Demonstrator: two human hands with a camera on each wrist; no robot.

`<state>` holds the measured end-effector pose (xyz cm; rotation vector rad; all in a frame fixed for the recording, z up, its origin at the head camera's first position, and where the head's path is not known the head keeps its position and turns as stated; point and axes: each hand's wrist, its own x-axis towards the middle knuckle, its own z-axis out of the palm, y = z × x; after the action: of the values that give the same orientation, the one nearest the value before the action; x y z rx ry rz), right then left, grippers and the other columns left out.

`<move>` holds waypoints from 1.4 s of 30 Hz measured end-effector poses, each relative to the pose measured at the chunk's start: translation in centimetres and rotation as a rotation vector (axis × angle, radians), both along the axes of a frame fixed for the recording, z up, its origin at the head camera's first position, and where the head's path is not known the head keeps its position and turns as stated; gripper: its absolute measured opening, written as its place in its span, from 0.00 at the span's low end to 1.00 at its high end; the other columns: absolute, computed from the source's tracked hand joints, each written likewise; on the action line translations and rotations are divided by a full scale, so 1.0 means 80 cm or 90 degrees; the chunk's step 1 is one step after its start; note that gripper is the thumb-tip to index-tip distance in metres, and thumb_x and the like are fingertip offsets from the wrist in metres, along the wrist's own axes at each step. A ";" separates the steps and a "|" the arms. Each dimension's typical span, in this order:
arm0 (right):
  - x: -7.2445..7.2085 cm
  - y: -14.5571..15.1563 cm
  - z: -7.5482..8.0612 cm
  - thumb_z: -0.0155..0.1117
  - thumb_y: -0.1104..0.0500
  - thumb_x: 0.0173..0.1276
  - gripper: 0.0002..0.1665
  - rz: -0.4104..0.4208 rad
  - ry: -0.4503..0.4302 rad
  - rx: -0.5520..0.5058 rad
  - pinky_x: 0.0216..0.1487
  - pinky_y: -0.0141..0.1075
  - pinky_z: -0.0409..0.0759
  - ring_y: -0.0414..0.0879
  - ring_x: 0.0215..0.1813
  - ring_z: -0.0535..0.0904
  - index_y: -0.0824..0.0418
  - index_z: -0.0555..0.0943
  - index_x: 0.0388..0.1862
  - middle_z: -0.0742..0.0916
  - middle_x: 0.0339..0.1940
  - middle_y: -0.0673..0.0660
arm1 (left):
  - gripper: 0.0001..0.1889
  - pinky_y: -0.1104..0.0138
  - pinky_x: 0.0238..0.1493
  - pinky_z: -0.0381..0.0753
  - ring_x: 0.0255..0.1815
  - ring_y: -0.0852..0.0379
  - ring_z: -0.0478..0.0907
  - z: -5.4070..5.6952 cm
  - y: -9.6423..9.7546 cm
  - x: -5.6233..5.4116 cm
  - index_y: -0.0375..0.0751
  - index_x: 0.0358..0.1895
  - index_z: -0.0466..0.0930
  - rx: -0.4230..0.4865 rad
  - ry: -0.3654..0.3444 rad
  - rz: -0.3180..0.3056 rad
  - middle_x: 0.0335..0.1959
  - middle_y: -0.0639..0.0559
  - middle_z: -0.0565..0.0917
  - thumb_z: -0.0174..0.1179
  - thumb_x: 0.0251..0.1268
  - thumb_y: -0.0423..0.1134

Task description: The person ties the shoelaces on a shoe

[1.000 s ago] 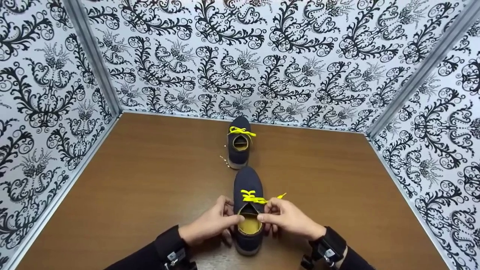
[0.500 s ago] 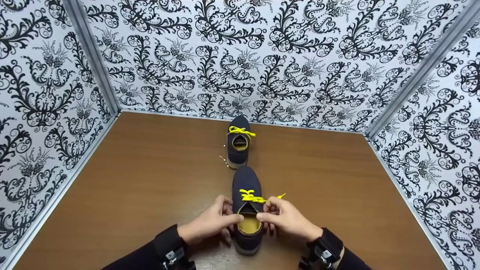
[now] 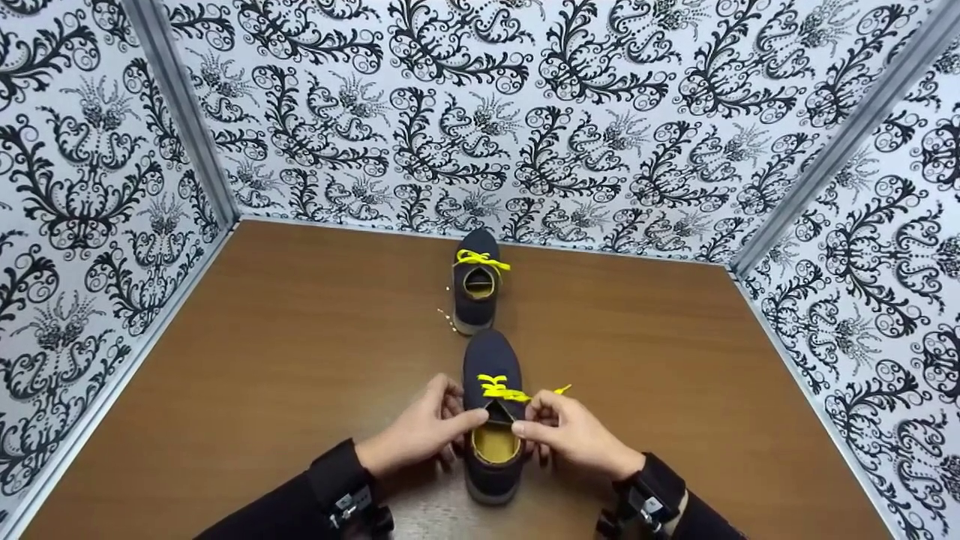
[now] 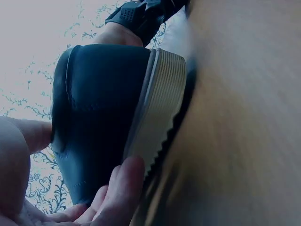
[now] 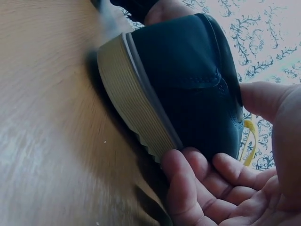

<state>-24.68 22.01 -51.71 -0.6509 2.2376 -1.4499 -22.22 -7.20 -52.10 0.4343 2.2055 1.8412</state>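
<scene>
A dark sneaker (image 3: 489, 356) with yellow laces (image 3: 495, 390) points away from me, its tan insole visible. My left hand (image 3: 420, 427) grips its left side, thumb on the collar and fingers against the upper and sole. On the opposite side, my right hand (image 3: 577, 435) holds the collar in the same way, fingers curled below. One lace end runs rightward past the right hand's index finger. Both wrist views show the sneaker's heel and its ribbed pale sole (image 4: 162, 89). From the right wrist view, a yellow lace loop (image 5: 250, 141) shows beyond the collar.
A matching sneaker (image 3: 475, 311) with its yellow laces tied in a bow stands directly ahead, near the back wall. Small pale specks lie left of it on the brown table (image 3: 300, 337). Black-and-white patterned panels (image 3: 480, 112) enclose the table at the back and sides.
My left hand has slid a little forward along the collar, its thumb now nearer the tongue. The right hand keeps its hold. The sneaker has hardly moved.
</scene>
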 end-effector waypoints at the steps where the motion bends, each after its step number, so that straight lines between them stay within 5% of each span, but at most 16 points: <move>1: 0.000 0.000 0.000 0.73 0.54 0.81 0.16 -0.004 0.002 -0.001 0.30 0.36 0.87 0.48 0.28 0.85 0.65 0.79 0.46 0.91 0.33 0.61 | 0.27 0.64 0.30 0.85 0.32 0.54 0.82 0.001 0.000 -0.002 0.31 0.61 0.71 -0.013 0.036 0.011 0.42 0.43 0.79 0.72 0.79 0.49; 7: -0.001 -0.004 -0.002 0.73 0.56 0.82 0.17 -0.039 0.000 -0.041 0.29 0.38 0.87 0.50 0.30 0.85 0.68 0.78 0.52 0.89 0.36 0.62 | 0.19 0.66 0.35 0.82 0.36 0.55 0.79 0.001 0.001 -0.011 0.35 0.57 0.82 -0.049 0.200 0.033 0.42 0.43 0.80 0.74 0.76 0.44; 12: -0.003 -0.005 -0.005 0.74 0.57 0.80 0.18 -0.064 0.027 -0.065 0.30 0.40 0.87 0.54 0.33 0.86 0.68 0.80 0.56 0.88 0.41 0.60 | 0.11 0.64 0.42 0.81 0.40 0.53 0.79 0.001 0.002 -0.013 0.42 0.53 0.88 -0.054 0.259 0.022 0.42 0.46 0.81 0.75 0.76 0.42; 26: -0.008 -0.010 -0.012 0.76 0.63 0.77 0.17 -0.051 0.140 -0.110 0.34 0.32 0.82 0.41 0.34 0.82 0.62 0.89 0.62 0.85 0.40 0.56 | 0.13 0.67 0.43 0.77 0.40 0.58 0.77 0.002 0.008 -0.020 0.44 0.57 0.92 -0.024 0.192 0.001 0.42 0.44 0.80 0.75 0.73 0.38; 34: -0.011 -0.027 -0.007 0.78 0.62 0.75 0.13 -0.093 0.092 -0.144 0.40 0.30 0.80 0.41 0.40 0.82 0.63 0.93 0.56 0.86 0.43 0.56 | 0.04 0.69 0.43 0.78 0.41 0.57 0.78 0.001 0.010 -0.021 0.42 0.46 0.90 0.025 0.181 -0.018 0.42 0.47 0.79 0.73 0.73 0.35; 42: -0.014 -0.039 -0.005 0.79 0.65 0.73 0.09 -0.130 0.070 -0.190 0.45 0.30 0.82 0.42 0.44 0.84 0.70 0.92 0.48 0.87 0.40 0.55 | 0.12 0.71 0.40 0.73 0.39 0.59 0.73 0.000 0.010 -0.024 0.38 0.32 0.79 0.032 0.194 -0.026 0.36 0.54 0.73 0.75 0.67 0.33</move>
<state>-25.84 18.86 -52.09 -0.6197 2.2442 -1.9169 -24.13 -6.39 -52.09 0.8122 2.3210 1.9208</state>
